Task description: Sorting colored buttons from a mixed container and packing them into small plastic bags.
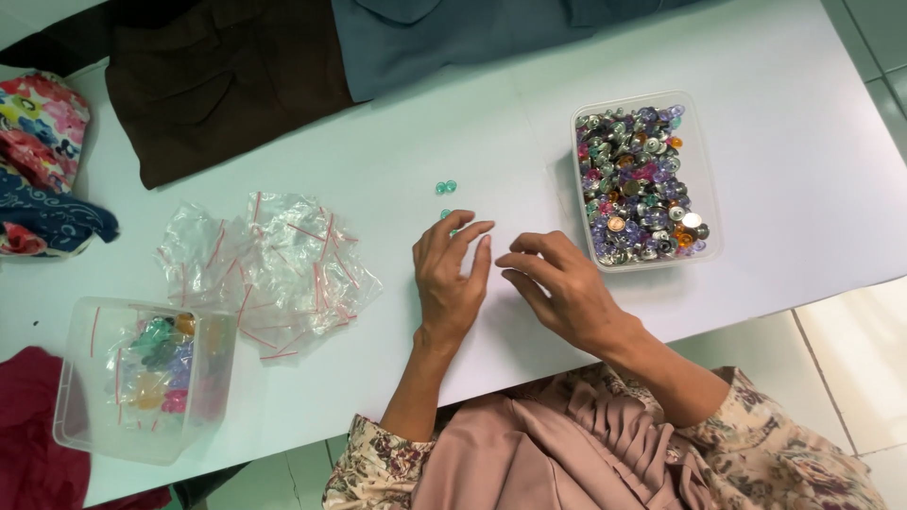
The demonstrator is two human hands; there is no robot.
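A white table [397, 142] carried everything. Near its right end sat a clear rectangular tub [704, 189] heaped with mixed colourful buttons. Two small teal beads [446, 187] lay together near the middle. Left of them spread a loose pile of empty clear zip bags [269, 269] with red seal strips. At the front left corner stood another clear plastic box [76, 416] holding filled bags. Brown cloth [222, 80] and grey-blue cloth [453, 38] lay across the far edge.

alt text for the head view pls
Two bare hands, left hand and right hand, rest on a white table near small teal beads, between a clear tub of mixed gems and empty zip bags.
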